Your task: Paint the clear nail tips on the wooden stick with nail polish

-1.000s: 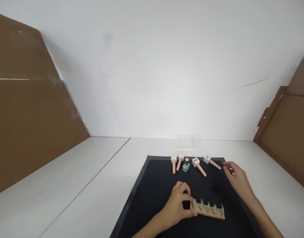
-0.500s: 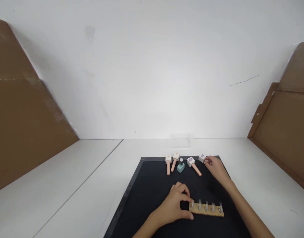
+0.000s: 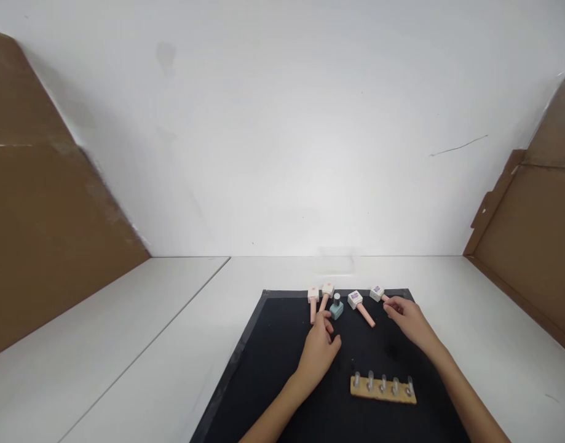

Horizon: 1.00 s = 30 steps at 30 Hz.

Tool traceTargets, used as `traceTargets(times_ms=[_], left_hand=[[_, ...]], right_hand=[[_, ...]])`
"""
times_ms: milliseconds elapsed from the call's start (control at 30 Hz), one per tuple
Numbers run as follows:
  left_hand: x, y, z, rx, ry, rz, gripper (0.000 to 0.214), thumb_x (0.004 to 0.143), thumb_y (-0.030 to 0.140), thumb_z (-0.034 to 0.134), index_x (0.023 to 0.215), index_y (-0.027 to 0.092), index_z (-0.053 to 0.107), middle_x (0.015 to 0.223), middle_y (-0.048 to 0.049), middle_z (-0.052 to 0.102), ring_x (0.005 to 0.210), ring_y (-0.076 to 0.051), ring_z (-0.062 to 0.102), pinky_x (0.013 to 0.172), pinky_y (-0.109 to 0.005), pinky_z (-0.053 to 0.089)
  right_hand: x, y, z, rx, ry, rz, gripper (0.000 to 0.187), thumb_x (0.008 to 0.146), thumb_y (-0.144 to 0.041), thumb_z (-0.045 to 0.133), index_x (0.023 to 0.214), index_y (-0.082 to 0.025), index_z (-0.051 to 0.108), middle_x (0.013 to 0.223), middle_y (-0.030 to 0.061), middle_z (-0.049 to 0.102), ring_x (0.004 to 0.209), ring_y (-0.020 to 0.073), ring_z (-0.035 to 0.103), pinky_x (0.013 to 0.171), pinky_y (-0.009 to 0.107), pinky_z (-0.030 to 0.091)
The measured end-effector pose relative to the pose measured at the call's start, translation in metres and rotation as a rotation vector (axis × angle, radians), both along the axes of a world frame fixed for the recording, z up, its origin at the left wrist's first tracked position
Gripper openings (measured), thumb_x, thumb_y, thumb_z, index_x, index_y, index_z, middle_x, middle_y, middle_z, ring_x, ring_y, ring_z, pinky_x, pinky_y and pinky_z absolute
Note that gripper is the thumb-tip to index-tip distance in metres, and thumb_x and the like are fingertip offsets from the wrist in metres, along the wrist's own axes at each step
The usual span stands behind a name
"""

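A black mat (image 3: 273, 344) lies on the white table. Along its far edge lie several pink-handled, white-capped pieces (image 3: 360, 306) and a small teal bottle (image 3: 336, 308) standing upright. My left hand (image 3: 320, 346) reaches toward the pink pieces by the bottle, fingers curled and empty, fingertips close to one handle (image 3: 323, 301). My right hand (image 3: 409, 320) is pinched on the pink handle of the rightmost piece (image 3: 377, 293). A wooden strip with several clear nail tips (image 3: 382, 388) lies on the mat near me, untouched.
Brown cardboard panels stand at the left (image 3: 42, 215) and right (image 3: 531, 240). A white wall rises behind the table. A seam (image 3: 171, 326) runs across the white tabletop left of the mat.
My left hand let go of the wooden strip and moved forward toward the pink pieces and the bottle. My right hand reached the rightmost piece and closed on its handle.
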<state>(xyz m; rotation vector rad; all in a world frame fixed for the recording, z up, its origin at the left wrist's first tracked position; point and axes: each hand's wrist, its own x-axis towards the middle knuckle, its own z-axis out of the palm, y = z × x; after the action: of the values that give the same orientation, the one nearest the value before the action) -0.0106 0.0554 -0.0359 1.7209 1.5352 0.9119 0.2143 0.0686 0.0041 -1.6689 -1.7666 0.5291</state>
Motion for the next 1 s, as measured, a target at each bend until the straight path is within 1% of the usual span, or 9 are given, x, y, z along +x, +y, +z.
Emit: traceTargets(times_ms=[100,267,367,467,533,633,733,900,1000], left_hand=[[0.004,0.008,0.005,0.003,0.031,0.015,0.05,0.069,0.015,0.054,0.117,0.016,0.045,0.066,0.0048,0.047,0.06,-0.014,0.053,0.063,-0.025,0.043],[0.007,0.013,0.007,0.019,0.06,0.04,0.04,0.076,0.024,0.051,0.115,0.015,0.052,0.058,0.0055,0.047,0.059,-0.016,0.055,0.061,-0.025,0.042],[0.008,0.013,0.005,0.036,0.069,0.065,0.034,0.079,0.03,0.049,0.109,0.015,0.056,0.059,0.0045,0.048,0.057,-0.015,0.054,0.06,-0.025,0.041],[0.009,0.015,0.002,0.048,0.074,0.077,0.033,0.08,0.03,0.048,0.109,0.016,0.057,0.058,0.0041,0.05,0.056,-0.015,0.054,0.059,-0.025,0.041],[0.01,0.017,0.001,0.049,0.077,0.082,0.033,0.081,0.03,0.047,0.109,0.017,0.057,0.058,0.0041,0.05,0.054,-0.015,0.054,0.057,-0.024,0.04],[0.01,0.019,0.0,0.046,0.082,0.091,0.032,0.081,0.031,0.047,0.107,0.018,0.059,0.056,0.0043,0.049,0.051,-0.015,0.053,0.054,-0.024,0.039],[0.01,0.02,0.0,0.046,0.085,0.096,0.031,0.081,0.033,0.046,0.104,0.018,0.06,0.058,0.0033,0.051,0.052,-0.015,0.054,0.054,-0.024,0.039],[0.01,0.021,-0.001,0.046,0.085,0.094,0.031,0.081,0.032,0.048,0.105,0.017,0.059,0.071,-0.0015,0.061,0.054,-0.014,0.055,0.056,-0.024,0.041],[0.01,0.022,-0.002,0.039,0.088,0.098,0.032,0.08,0.032,0.048,0.106,0.016,0.059,0.065,-0.0001,0.059,0.055,-0.016,0.056,0.056,-0.024,0.041]], right_hand=[[0.0,-0.001,-0.006,0.006,-0.06,-0.024,0.018,0.077,-0.028,0.051,0.076,-0.019,0.066,0.062,0.0029,0.065,0.059,0.0209,0.061,0.055,0.028,0.045],[0.006,0.007,-0.018,0.027,-0.192,-0.156,0.016,0.079,-0.021,0.053,0.09,-0.017,0.065,0.095,0.0115,0.062,0.084,0.027,0.062,0.07,0.034,0.046],[0.008,0.015,-0.023,-0.021,-0.25,-0.175,0.01,0.081,-0.02,0.057,0.086,-0.016,0.065,0.098,0.0128,0.059,0.081,0.0267,0.063,0.067,0.034,0.047],[0.009,0.023,-0.026,-0.074,-0.276,-0.156,0.01,0.086,-0.018,0.055,0.083,-0.015,0.064,0.097,0.011,0.06,0.078,0.0224,0.063,0.07,0.035,0.048],[0.011,0.027,-0.027,-0.104,-0.27,-0.139,0.012,0.09,-0.021,0.054,0.094,-0.015,0.063,0.103,0.0088,0.061,0.084,0.02,0.063,0.074,0.036,0.05],[0.017,0.034,-0.028,-0.147,-0.225,-0.11,0.022,0.092,-0.027,0.053,0.111,-0.017,0.057,0.113,0.0072,0.06,0.092,0.0196,0.062,0.078,0.039,0.052],[0.021,0.042,-0.028,-0.173,-0.148,-0.07,0.025,0.091,-0.027,0.054,0.113,-0.016,0.057,0.114,0.0071,0.06,0.094,0.0219,0.062,0.078,0.04,0.053],[0.017,0.056,-0.028,-0.144,-0.041,-0.006,0.027,0.091,-0.027,0.055,0.115,-0.015,0.056,0.115,0.0077,0.06,0.095,0.022,0.062,0.078,0.041,0.053],[0.013,0.062,-0.029,-0.119,-0.022,-0.002,0.027,0.091,-0.027,0.055,0.115,-0.016,0.055,0.115,0.008,0.059,0.095,0.0218,0.062,0.079,0.041,0.053]])
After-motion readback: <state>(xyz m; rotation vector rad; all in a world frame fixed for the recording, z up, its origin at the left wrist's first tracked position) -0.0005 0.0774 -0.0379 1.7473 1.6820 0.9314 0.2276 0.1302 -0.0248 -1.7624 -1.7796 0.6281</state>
